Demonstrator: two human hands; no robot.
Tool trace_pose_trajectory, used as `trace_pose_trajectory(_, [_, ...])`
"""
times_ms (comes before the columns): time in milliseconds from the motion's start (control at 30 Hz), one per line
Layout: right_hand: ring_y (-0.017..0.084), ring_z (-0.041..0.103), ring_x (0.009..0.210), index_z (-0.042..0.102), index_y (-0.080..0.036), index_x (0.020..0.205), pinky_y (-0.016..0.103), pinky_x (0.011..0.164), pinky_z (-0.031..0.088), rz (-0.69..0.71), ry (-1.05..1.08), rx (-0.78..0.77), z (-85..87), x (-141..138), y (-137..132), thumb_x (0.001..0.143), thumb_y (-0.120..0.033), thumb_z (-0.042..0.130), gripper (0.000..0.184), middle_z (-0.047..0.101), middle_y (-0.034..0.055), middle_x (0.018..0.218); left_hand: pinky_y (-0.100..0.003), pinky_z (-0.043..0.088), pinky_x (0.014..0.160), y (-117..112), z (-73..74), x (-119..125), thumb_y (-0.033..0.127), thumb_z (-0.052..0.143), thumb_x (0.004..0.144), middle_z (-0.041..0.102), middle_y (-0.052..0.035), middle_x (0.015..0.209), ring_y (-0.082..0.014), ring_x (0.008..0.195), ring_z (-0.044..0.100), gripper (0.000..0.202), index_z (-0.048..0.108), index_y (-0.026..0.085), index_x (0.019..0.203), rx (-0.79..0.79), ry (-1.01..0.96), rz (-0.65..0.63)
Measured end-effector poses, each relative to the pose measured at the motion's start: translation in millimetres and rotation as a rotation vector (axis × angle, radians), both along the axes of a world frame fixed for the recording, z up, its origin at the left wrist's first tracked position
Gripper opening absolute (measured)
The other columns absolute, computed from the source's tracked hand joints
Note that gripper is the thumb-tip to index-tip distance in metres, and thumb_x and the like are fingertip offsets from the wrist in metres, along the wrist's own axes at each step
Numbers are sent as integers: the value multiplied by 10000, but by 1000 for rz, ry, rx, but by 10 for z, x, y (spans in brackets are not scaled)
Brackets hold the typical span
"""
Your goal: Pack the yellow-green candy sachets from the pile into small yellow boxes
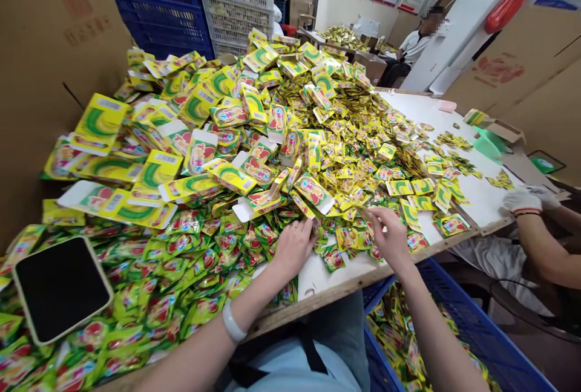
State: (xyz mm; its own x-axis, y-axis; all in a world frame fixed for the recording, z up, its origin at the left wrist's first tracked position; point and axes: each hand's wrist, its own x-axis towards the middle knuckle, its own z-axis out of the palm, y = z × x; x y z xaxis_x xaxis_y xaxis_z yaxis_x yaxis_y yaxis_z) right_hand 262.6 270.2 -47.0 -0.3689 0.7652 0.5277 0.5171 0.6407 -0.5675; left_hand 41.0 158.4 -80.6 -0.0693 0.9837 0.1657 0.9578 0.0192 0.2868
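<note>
My left hand [293, 248] has its fingers curled at the near end of a small yellow carton [302, 204], which shows a pale end. My right hand [391, 236] is closed in a pinch over the packets, a thin edge showing at its fingertips; what it holds is too small to make out. Under and between the hands lie small yellow-green sachets [347, 238] and a red-green sachet [333, 257]. Beyond them rises a heap of yellow printed cartons [200, 104], several with open flaps. Green and red sachets [158, 301] spread across the left.
A tablet-like dark screen [63, 288] lies on the sachets at left. Below the table edge [336, 293] stands a blue crate [481, 331] of sachets. At right, a co-worker's gloved hand [521, 199] rests by the white tabletop [481, 168]. Stacked crates [158, 11] stand behind.
</note>
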Motion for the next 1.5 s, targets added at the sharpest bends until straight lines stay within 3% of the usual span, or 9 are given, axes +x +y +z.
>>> trace_pose_trajectory(167, [116, 476, 376, 551, -218, 777, 229, 353, 352, 96, 327, -634, -90, -46, -91, 876, -622, 579, 417, 490, -60, 525, -426, 496, 879, -4, 82, 19, 201, 558, 932, 677, -156, 1112, -308, 1040, 628, 372, 556, 126, 1297, -23, 29, -33])
trace_pose_trajectory(300, [90, 391, 299, 525, -220, 737, 208, 302, 296, 111, 310, -705, -167, -81, -156, 817, -691, 600, 484, 447, -85, 441, -426, 489, 874, -78, 157, 11, 256, 463, 980, 682, -161, 1046, -304, 1001, 636, 280, 626, 108, 1152, -21, -161, -30])
trace_pose_trajectory(433, [80, 365, 315, 566, -208, 710, 205, 318, 300, 159, 241, -721, -171, -145, -343, 836, -658, 600, 468, 449, -78, 440, -322, 520, 753, -153, 150, 98, 398, 524, 955, 714, -81, 986, -220, 841, 677, 349, 610, 171, 1206, -137, -780, -164])
trace_pose_trajectory(633, [136, 516, 522, 632, -194, 818, 250, 499, 444, 113, 144, -594, -92, -75, -515, 944, -569, 488, 421, 562, -9, 615, -275, 509, 581, -187, 112, 95, 440, 583, 888, 716, -48, 781, -196, 648, 670, 300, 672, 155, 918, -212, -1095, -123])
trace_pose_trajectory(900, [284, 630, 918, 640, -172, 1038, 377, 736, 535, 179, -577, 67, -249, -200, -801, 931, -433, 571, 291, 664, 142, 973, -293, 577, 563, -162, 216, 104, 518, 598, 858, 687, -125, 1156, -206, 742, 730, 441, 538, 174, 1128, -74, -1525, 10])
trace_pose_trajectory(1067, [178, 632, 653, 624, -200, 1063, 290, 595, 519, 33, -306, 118, -139, -27, -711, 998, -219, 445, 191, 679, 62, 815, -368, 612, 711, -191, 138, 196, 592, 586, 845, 670, -122, 1160, -240, 885, 731, 520, 546, 174, 1150, -144, -1637, -8])
trace_pose_trajectory(1233, [233, 651, 781, 624, -202, 1214, 359, 689, 530, 2, -303, 362, -47, -298, -946, 964, -160, 512, 277, 701, 116, 881, -380, 585, 785, -252, 50, 261, 663, 487, 879, 678, -101, 1039, -229, 916, 671, 524, 588, 172, 1035, -123, -1566, 18])
trace_pose_trajectory(1367, [230, 625, 752, 668, -185, 1140, 363, 673, 535, 195, -330, 261, -52, -592, -1148, 951, -151, 509, 250, 663, 95, 805, -354, 561, 712, -247, 13, 242, 686, 526, 851, 625, -45, 761, -203, 767, 612, 521, 563, 168, 827, -99, -1442, 120])
trace_pose_trajectory(1500, [233, 633, 953, 523, -231, 1352, 340, 712, 572, 153, 57, -54, 116, -421, -1045, 901, -284, 627, 466, 631, 124, 1120, -418, 536, 907, -269, 122, 210, 503, 419, 978, 696, -114, 1050, -248, 1008, 640, 408, 628, 160, 1055, 27, -1313, -22])
